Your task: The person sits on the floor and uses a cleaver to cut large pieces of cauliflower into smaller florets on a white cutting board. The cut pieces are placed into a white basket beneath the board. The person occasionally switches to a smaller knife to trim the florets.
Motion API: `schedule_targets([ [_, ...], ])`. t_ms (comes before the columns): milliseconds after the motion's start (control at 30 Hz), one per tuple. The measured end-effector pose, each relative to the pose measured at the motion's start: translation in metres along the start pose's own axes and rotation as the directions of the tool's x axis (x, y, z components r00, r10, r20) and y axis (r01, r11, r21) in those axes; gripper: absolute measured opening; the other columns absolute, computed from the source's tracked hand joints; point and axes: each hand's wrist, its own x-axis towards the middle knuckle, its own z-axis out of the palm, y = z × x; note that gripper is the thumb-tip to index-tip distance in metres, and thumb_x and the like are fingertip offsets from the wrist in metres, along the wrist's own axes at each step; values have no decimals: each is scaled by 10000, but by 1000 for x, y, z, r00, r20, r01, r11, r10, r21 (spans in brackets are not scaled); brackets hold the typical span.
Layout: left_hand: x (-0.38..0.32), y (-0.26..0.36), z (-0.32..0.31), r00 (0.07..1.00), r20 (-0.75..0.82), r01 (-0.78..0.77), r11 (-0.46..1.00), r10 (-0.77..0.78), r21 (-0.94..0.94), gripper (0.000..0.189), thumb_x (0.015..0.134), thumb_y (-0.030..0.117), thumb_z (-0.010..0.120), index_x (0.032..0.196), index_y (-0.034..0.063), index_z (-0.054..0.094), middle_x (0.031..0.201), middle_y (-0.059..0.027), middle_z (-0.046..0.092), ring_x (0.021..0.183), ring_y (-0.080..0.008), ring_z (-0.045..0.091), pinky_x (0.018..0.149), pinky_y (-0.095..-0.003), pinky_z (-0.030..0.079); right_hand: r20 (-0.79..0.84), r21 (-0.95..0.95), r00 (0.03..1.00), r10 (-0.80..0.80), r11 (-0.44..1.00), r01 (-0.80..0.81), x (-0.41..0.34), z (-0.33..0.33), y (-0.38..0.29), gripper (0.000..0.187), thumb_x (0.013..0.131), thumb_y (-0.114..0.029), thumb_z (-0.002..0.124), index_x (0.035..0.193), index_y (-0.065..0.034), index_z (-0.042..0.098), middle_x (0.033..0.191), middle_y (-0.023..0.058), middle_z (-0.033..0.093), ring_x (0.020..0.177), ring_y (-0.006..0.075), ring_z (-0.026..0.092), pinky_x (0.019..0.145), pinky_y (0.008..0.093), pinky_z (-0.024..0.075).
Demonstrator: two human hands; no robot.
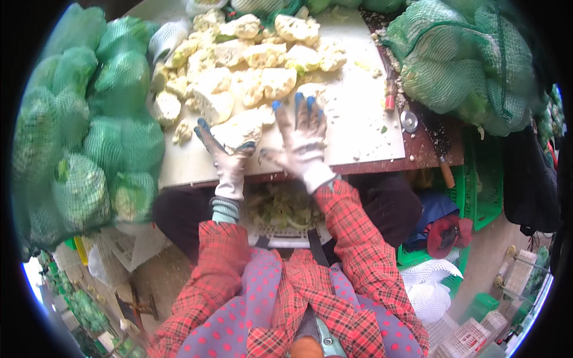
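Note:
Both hands wear white work gloves with blue fingertips, soiled on the fingers. My left hand [230,163] is at the near edge of a white cutting board [367,138], thumb and fingers spread around the near side of a cut cauliflower piece [241,127]. Whether it touches the piece is hard to tell. My right hand [302,138] lies palm down over the board to the right of that piece, fingers apart and pointing away from me. A heap of cut cauliflower [228,56] covers the board's far left part.
Green net bags of cauliflower [121,89] line the left side; another net bag [447,67] sits far right. A red-handled tool [390,96], a round metal piece [409,121] and a wooden-handled tool [446,172] lie right. Below the table edge is a crate with leaf trimmings [282,208].

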Motion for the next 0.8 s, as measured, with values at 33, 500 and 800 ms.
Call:
schedule_targets([
  [33, 8, -6, 9, 995, -26, -99, 993, 97, -65, 1320, 632, 443, 956, 1634, 101, 169, 1678, -244, 61, 1556, -378, 100, 1253, -466, 195, -8, 142, 1000, -3, 990, 4, -4, 4, 0, 1253, 687, -731, 759, 1648, -206, 152, 1667, 327, -26, 1546, 502, -39, 1208, 665, -32],
  [500, 108, 38, 256, 984, 176, -68, 965, 23, 254, 1252, 519, 494, 888, 1597, 161, 343, 1652, -320, -23, 1521, -470, 151, 1271, -520, 167, -380, -273, 923, 67, 945, -181, 126, 20, 204, 953, 871, -218, 692, 1649, -162, 143, 1721, 126, 58, 1581, 349, 13, 1299, 424, 80],
  [800, 144, 79, 180, 879, 471, -126, 988, 69, 89, 910, 796, 389, 825, 1557, 108, 412, 1587, -292, 351, 1442, -397, 422, 1159, -441, 400, -285, -101, 904, 319, 928, -359, 171, 3, 228, 1086, 753, -456, 799, 1624, -115, 249, 1709, 147, 132, 1565, 407, 96, 1282, 439, 111],
])
